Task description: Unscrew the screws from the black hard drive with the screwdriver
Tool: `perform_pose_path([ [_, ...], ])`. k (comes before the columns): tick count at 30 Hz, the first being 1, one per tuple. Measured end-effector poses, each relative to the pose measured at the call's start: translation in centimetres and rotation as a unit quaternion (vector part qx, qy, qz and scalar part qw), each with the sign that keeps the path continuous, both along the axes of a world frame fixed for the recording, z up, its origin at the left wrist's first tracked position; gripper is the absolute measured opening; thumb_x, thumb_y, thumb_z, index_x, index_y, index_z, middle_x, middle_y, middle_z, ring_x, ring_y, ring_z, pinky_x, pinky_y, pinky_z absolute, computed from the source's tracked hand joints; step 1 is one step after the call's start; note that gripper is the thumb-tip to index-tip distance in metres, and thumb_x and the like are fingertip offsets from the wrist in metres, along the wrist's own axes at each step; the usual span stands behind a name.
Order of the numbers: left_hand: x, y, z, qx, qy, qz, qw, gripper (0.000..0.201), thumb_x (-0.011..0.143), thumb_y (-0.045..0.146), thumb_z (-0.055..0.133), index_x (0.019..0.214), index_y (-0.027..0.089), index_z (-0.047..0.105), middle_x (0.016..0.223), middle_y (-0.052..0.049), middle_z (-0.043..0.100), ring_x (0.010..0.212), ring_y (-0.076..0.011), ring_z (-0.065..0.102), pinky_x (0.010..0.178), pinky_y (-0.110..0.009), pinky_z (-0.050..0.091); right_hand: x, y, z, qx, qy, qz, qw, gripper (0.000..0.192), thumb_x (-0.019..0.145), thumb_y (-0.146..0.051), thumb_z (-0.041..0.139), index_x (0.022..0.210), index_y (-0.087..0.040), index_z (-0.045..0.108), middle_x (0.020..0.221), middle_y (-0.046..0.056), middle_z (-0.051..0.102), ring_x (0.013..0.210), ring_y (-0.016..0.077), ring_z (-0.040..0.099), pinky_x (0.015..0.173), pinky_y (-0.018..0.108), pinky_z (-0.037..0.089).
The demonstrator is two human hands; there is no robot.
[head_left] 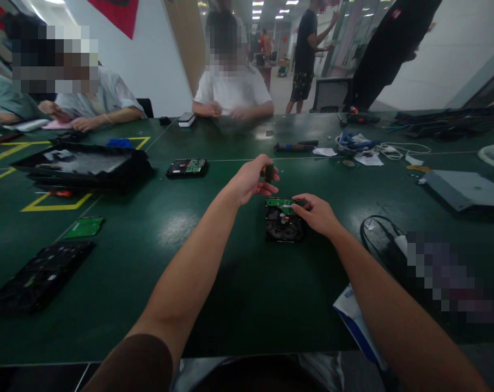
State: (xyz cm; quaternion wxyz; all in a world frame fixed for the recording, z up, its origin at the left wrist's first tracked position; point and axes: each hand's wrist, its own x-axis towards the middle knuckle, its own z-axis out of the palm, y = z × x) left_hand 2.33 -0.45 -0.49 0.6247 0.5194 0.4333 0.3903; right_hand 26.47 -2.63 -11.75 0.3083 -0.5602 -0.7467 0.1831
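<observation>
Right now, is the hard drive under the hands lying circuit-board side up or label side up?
Circuit-board side up. The hard drive lies flat on the green table, its green board showing at the far end, where the right hand touches it.

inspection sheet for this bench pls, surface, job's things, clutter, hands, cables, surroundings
surface: dark green table with yellow tape marks
job's things: hard drive lying flat, circuit board up; dark screwdriver handle held above it
clutter: second drive, loose green board, black trays, grey case
hands: left hand closed on the screwdriver handle; right hand fingertips resting on the hard drive's edge
cables: white cable far right, black cable loop near right arm
surroundings: people seated across the table, others standing in the corridor behind
</observation>
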Motion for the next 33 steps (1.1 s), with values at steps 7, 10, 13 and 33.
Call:
perform_pose_path([
  [7, -0.47, -0.06, 0.23, 0.036, 0.034, 0.023, 0.999, 0.033, 0.086, 0.042, 0.047, 0.089, 0.016, 0.067, 0.088, -0.009, 0.066, 0.055, -0.0139, 0.062, 0.049, -0.026, 0.044, -0.02, 0.00, -0.01, 0.004, -0.002, 0.003, 1.000, 0.033, 0.091, -0.045, 0.064, 0.116, -0.025, 0.070, 0.118, 0.006, 0.072, 0.078, 0.0181, 0.066, 0.075, 0.036, 0.053],
  [10, -0.34, -0.13, 0.29, 0.021, 0.026, 0.024, 0.999, 0.032, 0.085, 0.042, 0.049, 0.093, 0.016, 0.065, 0.088, -0.009, 0.067, 0.055, -0.0153, 0.065, 0.049, -0.027, 0.045, -0.04, -0.05, 0.03, 0.004, 0.000, 0.000, 1.000, 0.032, 0.091, -0.044, 0.064, 0.116, -0.025, 0.070, 0.116, 0.005, 0.073, 0.079, 0.0183, 0.067, 0.075, 0.035, 0.053],
  [13, -0.13, -0.15, 0.34, -0.017, 0.009, 0.016, 1.000, 0.031, 0.087, 0.044, 0.047, 0.095, 0.017, 0.061, 0.087, -0.010, 0.070, 0.058, -0.0174, 0.067, 0.052, -0.027, 0.049, -0.07, -0.16, 0.14, 0.003, 0.001, -0.002, 1.000, 0.032, 0.091, -0.045, 0.064, 0.115, -0.025, 0.070, 0.115, 0.006, 0.073, 0.079, 0.0187, 0.067, 0.073, 0.035, 0.053],
  [33, -0.71, 0.08, 0.24, 0.051, 0.052, 0.034, 0.997, 0.027, 0.086, 0.042, 0.052, 0.091, 0.017, 0.061, 0.091, -0.010, 0.068, 0.061, -0.0158, 0.066, 0.054, -0.027, 0.046, -0.09, -0.21, 0.23, 0.000, 0.000, 0.001, 1.000, 0.034, 0.090, -0.045, 0.064, 0.116, -0.024, 0.070, 0.109, 0.007, 0.074, 0.078, 0.0193, 0.067, 0.072, 0.035, 0.053],
])
